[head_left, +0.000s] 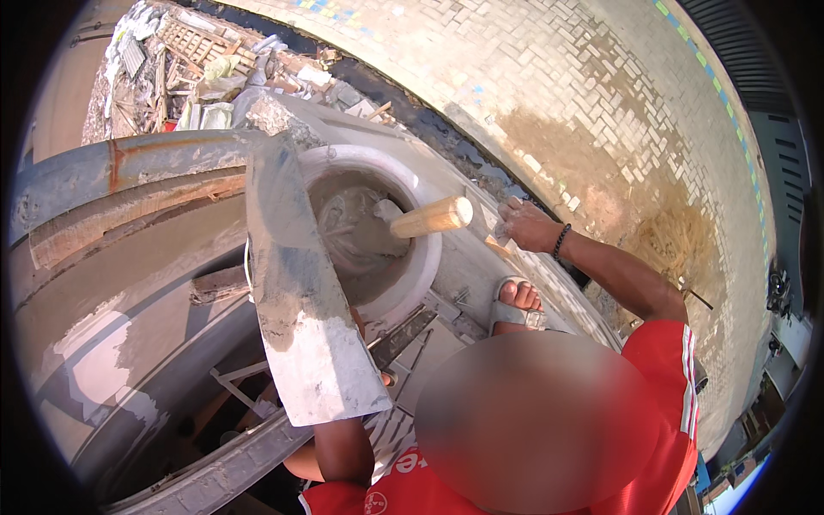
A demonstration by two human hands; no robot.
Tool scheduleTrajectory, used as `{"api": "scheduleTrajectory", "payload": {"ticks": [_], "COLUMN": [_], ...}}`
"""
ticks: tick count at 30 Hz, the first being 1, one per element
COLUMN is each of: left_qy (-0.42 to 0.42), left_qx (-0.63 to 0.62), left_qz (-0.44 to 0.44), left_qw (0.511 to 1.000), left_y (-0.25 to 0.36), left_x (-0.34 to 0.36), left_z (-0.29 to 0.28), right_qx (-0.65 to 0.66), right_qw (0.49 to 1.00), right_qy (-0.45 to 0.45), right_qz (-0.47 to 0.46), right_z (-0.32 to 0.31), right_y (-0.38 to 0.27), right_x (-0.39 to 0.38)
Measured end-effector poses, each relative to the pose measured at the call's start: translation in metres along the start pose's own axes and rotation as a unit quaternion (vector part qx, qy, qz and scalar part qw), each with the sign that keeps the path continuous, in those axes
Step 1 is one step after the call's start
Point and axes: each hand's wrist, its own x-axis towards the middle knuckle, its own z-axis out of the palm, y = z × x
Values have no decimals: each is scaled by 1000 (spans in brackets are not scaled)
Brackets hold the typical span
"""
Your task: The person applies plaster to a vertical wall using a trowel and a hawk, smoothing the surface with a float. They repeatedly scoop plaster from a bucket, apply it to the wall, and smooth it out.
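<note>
A long flat board (330, 365), white at its near end and smeared with grey mortar over the rest, lies over my left forearm. My left hand is mostly hidden beneath it and bears it from below. Just right of the board is a round pale bucket (427, 279) with wet grey mortar (343, 215) inside. A tool with a thick wooden handle (433, 216) is stuck in the mortar, its handle leaning over the rim. My right hand (525, 225) is out beyond the bucket at the ledge, fingers curled and dusted grey; what they hold, if anything, cannot be made out.
My sandalled foot (519, 305) rests on the narrow ledge. A paved street (549, 77) lies far below on the right. Rubble and scrap wood (215, 69) heap at the far left. A curved wall band (77, 184) and a dark opening (184, 429) are on the left.
</note>
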Motion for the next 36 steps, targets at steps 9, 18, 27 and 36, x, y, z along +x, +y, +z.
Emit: {"api": "scheduleTrajectory", "payload": {"ticks": [9,18,27,36], "left_qy": [5,21,36,133], "left_qx": [-2,0,5,22], "left_qz": [0,7,7,-51], "left_qw": [1000,1000,999,990], "left_y": [-1,-1,1,16], "left_x": [2,2,3,3], "left_z": [0,-1,6,40], "right_qx": [-10,358,867,649], "right_qw": [994,931,489,650], "right_qy": [96,53,15,326], "right_qz": [-45,56,94,222], "right_z": [-9,-72,-48,-89], "right_y": [-53,-10,10,9], "right_x": [35,37,-3,-1]}}
